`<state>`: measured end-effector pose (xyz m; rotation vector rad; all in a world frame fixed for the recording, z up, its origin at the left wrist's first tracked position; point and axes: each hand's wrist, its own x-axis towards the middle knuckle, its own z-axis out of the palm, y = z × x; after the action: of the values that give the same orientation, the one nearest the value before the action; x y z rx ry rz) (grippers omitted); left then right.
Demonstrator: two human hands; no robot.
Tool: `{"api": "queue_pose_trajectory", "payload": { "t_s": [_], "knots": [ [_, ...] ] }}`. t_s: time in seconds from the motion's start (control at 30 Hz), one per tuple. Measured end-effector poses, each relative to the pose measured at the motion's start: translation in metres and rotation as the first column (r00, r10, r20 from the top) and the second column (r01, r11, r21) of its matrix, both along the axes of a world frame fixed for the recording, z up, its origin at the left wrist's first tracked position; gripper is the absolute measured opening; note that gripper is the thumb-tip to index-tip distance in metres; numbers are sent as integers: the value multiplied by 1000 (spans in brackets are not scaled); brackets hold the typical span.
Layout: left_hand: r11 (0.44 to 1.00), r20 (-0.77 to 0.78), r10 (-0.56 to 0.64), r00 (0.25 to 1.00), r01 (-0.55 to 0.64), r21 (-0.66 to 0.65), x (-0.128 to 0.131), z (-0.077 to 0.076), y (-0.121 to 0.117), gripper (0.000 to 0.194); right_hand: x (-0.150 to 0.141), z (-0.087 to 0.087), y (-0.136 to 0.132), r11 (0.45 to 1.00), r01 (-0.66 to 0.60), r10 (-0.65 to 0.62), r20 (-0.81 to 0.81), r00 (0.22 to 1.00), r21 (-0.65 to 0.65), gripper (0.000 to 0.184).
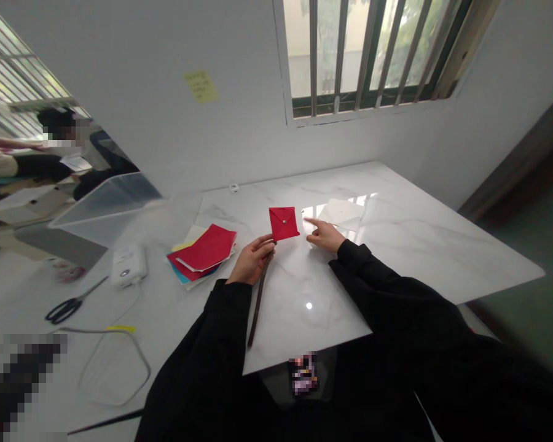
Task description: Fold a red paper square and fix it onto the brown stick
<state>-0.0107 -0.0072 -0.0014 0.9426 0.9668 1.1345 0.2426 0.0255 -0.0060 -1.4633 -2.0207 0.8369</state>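
My left hand (253, 261) is shut on the lower corner of a small red folded pouch (284, 223), which has a round metal stud at its centre. A dark brown strap (260, 301) runs down from that hand and reaches across the white marble table (424, 245). My right hand (325, 236) holds nothing. Its index finger points at the pouch and stops just short of it. Left of my hands lies a stack of red, yellow and blue sheets (201, 255). A pale sheet (343, 213) lies beyond my right hand.
Black-handled scissors (69, 307), a white device (129, 264) and a looped wire (115, 368) lie at the left. A clear plastic box (105, 209) stands beyond them. A person (59, 147) appears at far left. The table's far and right edges meet a wall and floor.
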Motion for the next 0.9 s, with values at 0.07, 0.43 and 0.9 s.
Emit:
{"api": "queue_pose_trajectory", "payload": {
  "t_s": [0.07, 0.43, 0.9],
  "knots": [
    [1000, 12, 17, 1000, -17, 6, 0, 1, 0, 43, -1, 2, -2, 945, -306, 302, -56, 952, -114, 32],
    [998, 40, 53, 998, -52, -30, 1, 2, 0, 37, -3, -3, 2, 954, -289, 276, -150, 949, -76, 25],
    [999, 57, 39, 998, -37, -36, 2, 1, 1, 33, -4, -5, 3, 963, -259, 245, -151, 958, -81, 24]
  ]
}}
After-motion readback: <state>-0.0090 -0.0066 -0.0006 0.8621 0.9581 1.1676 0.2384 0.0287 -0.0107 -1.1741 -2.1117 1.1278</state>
